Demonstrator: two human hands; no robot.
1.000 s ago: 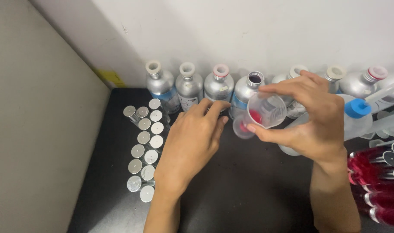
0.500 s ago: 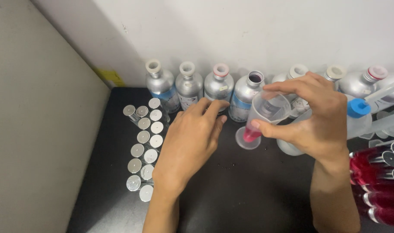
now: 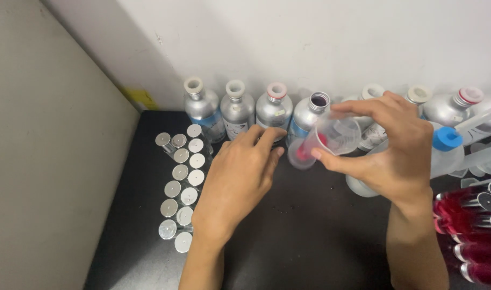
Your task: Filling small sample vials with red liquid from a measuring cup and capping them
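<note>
Worktop: a black surface (image 3: 310,241) is set into a corner, bounded by a white wall behind and a grey panel on the left.
Bottle row: silver metal bottles (image 3: 237,110) are lined up along the back wall; most are stoppered in white or pink.
Open bottle: one silver bottle (image 3: 309,115) in the row is uncapped, and a dark mouth is seen at its top.
Plastic bottle: a clear bottle with a blue cap (image 3: 447,140) is stood at the right, partly hidden behind the right hand.
Red vials: vials of red liquid (image 3: 471,236) are laid at the right edge.
Left hand (image 3: 240,180): it is laid palm down on the worktop, fingers loosely extended toward the bottle row; nothing is held.
Right hand (image 3: 398,156): its fingers are closed around the rim of the cup.
Cup: a small clear plastic cup (image 3: 323,142) is held tilted just beside the open bottle, with red liquid pooled at its lower end.
Caps: small silver discs (image 3: 182,185) are laid in two rows left of the left hand.
</note>
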